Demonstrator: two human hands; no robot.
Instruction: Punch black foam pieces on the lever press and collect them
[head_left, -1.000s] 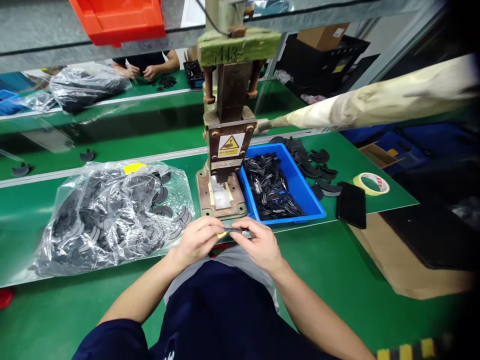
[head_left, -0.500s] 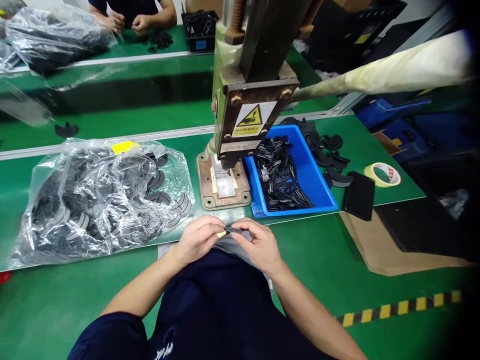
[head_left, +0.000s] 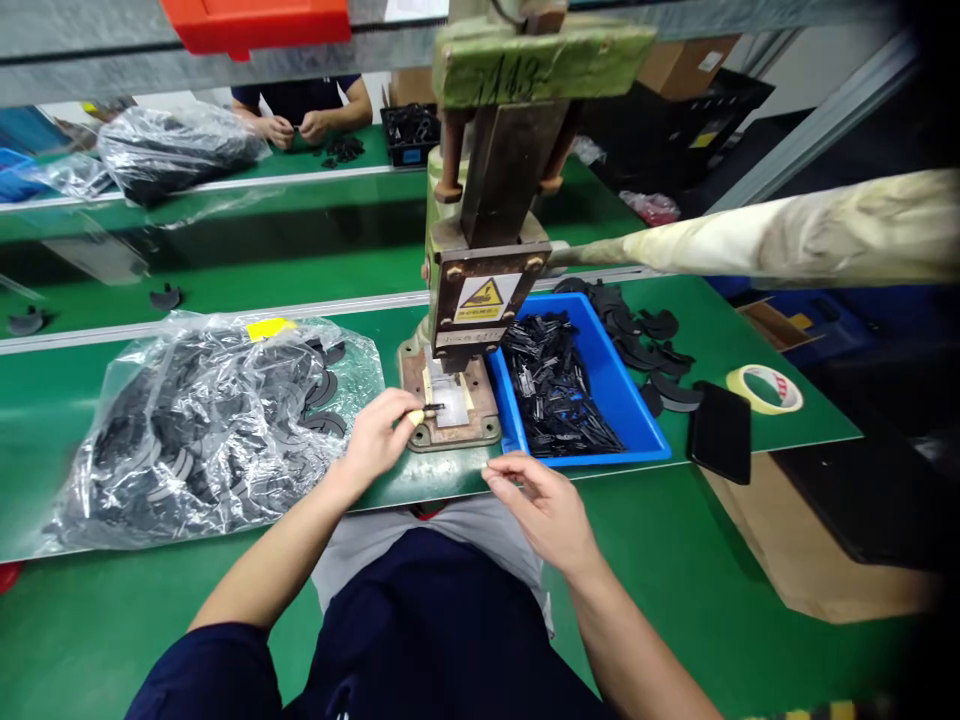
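Note:
My left hand [head_left: 384, 432] pinches a thin black strip-like part [head_left: 433, 407] by its left end, with something small and yellow at the fingertips. The part's other end reaches over the bright metal plate [head_left: 451, 408] on the base of a green hand press [head_left: 487, 265]. Whether it touches the plate I cannot tell. My right hand [head_left: 544, 505] hovers by the table's front edge, below the blue bin [head_left: 634, 405]. Its fingers are loosely bent, slightly apart, with nothing visible in them. Many narrow black parts [head_left: 559, 390] fill the bin.
Left of the press lies a clear plastic bag [head_left: 217, 430] of dark curved pieces. Loose curved pieces [head_left: 637, 345], a black flat case [head_left: 720, 432] and a tape roll [head_left: 765, 390] are on the right. The press's wrapped lever [head_left: 772, 228] extends rightward. Another person's hands [head_left: 296, 130] work opposite.
My hands have separated. The left has carried the black part forward to the press plate, while the right has let go and moved slightly right. The view has tilted up.

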